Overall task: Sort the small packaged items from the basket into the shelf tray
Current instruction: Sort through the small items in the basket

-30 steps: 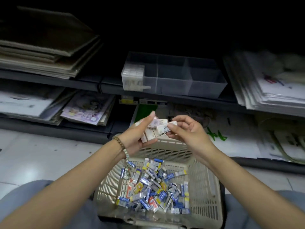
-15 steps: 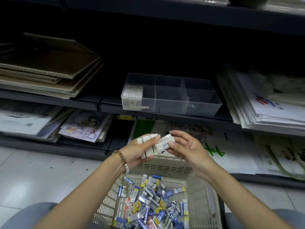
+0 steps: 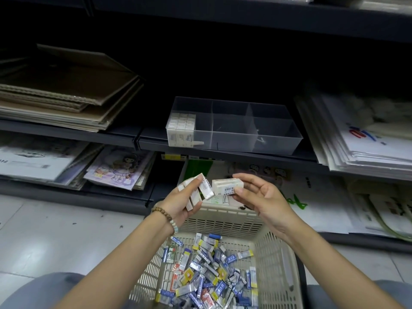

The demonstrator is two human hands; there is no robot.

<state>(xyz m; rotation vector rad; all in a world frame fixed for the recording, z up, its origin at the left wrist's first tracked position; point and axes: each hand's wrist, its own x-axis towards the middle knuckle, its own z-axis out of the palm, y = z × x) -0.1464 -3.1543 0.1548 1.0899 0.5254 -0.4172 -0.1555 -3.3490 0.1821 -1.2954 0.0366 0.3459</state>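
Note:
A beige plastic basket [image 3: 225,221] sits low in the middle, holding several small packaged items [image 3: 207,273] in blue, white, yellow and red. Above it my left hand [image 3: 178,204] grips several small white boxes [image 3: 197,192] fanned out. My right hand [image 3: 260,197] pinches one white box with a barcode [image 3: 226,186] just to the right of them. A clear divided tray [image 3: 276,139] stands on the shelf above, with white boxes [image 3: 181,128] stacked in its front left compartment; its other compartments look bare.
Flattened cardboard [image 3: 66,101] lies stacked on the shelf at left. Stacks of printed sheets in plastic [image 3: 361,139] fill the right. Booklets [image 3: 118,168] and papers sit on the lower shelf. Pale floor tiles [image 3: 55,237] spread at left.
The view has tilted up toward the shelf. My hands have drawn apart, and my right hand now holds one white box clear of the bunch in my left.

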